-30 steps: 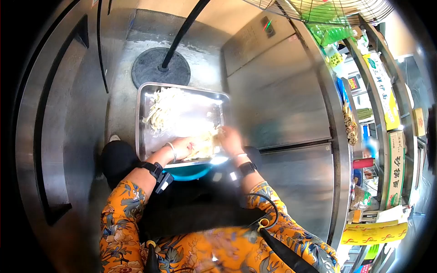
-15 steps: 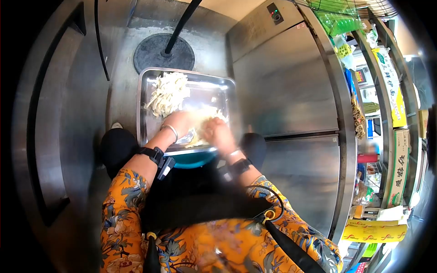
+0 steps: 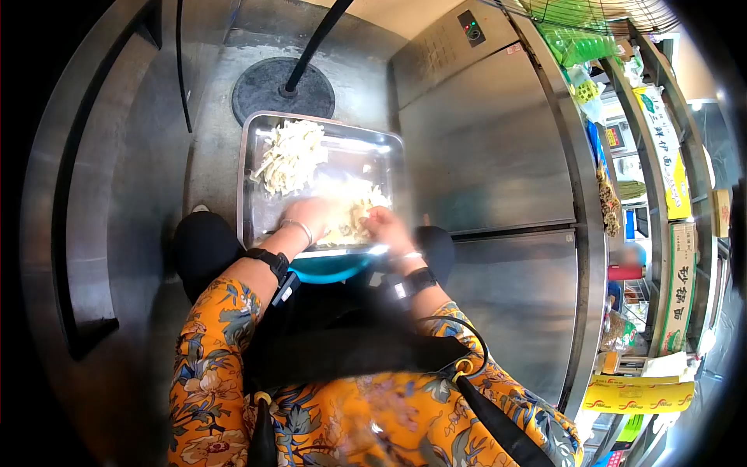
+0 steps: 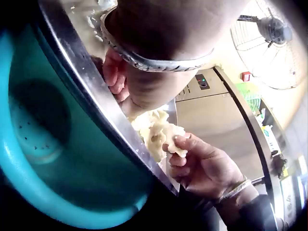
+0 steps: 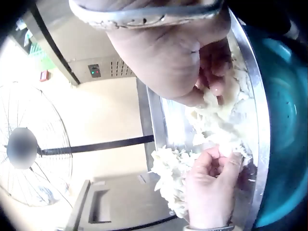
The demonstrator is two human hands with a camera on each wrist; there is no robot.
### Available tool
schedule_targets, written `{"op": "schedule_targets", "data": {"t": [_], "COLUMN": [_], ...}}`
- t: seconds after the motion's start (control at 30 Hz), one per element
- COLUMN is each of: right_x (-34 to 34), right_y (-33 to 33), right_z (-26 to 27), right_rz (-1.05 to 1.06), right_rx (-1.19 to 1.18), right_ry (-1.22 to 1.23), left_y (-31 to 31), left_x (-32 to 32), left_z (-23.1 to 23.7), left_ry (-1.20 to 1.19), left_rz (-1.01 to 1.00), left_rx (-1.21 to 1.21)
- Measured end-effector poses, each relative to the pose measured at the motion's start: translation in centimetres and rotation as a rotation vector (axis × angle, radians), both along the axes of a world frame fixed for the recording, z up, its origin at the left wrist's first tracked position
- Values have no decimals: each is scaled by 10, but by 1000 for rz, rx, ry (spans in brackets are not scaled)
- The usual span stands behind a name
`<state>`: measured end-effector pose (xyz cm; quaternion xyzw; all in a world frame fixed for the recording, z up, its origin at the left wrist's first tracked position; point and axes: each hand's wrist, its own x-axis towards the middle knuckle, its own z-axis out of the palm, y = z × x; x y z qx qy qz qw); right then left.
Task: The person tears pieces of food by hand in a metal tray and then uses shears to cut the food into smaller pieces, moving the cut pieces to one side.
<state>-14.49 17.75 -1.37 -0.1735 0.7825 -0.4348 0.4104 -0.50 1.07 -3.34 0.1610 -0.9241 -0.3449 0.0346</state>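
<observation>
A steel tray (image 3: 246, 156) holds a heap of pale shredded pieces (image 3: 289, 159) at its far left and larger pale pieces nearer the person. Over the near part, the left hand (image 3: 310, 215) has its fingers curled on a pale piece, thumb against fingers, as the right wrist view shows (image 5: 211, 187). The right hand (image 3: 387, 227) pinches a flat, ragged pale piece (image 4: 173, 137) between thumb and fingers in the left wrist view. Both hands are close together, slightly apart.
A teal basin (image 3: 331, 271) lies under the tray's near edge. Beyond the tray stands a round black base (image 3: 284, 89) with a pole. Steel cabinet doors (image 3: 490, 140) are to the right, then shelves with packages (image 3: 677, 288). A fan (image 5: 23, 147) shows in both wrist views.
The tray appears higher in the head view than a second ago. The left hand has moved up and slightly left over the tray; the right hand has shifted a little beside it.
</observation>
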Motion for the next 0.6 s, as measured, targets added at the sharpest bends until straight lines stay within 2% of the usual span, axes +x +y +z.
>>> {"op": "schedule_targets", "data": {"t": [0.13,0.2,0.3,0.37,0.47,0.53,0.6], "right_x": [5,7,9,8,12,17,24], "right_y": [5,4,5,8,4,-3,-12], "right_z": [20,26,27,18,16,20,21], "right_rz": [-74,-87,-103,-104,-81,-61,-46], "right_rx": [-58,-95,-154,-147,-148,-168,-206], "right_ry": [-93,-88,-119,-116,-127,-143,-162], "left_y": [-10,-13,-15,-15,-9,-6,-6], "left_x": [2,-8,-12,-11,-11,-16,-17], "left_z": [34,13,-2,-7,-5,-15,-15], "left_ry": [47,214,266,141,250,344,304], "left_rz": [-94,-76,-52,15,60,-43,-90], "left_rx": [90,405,843,1216,1042,972,1094]}}
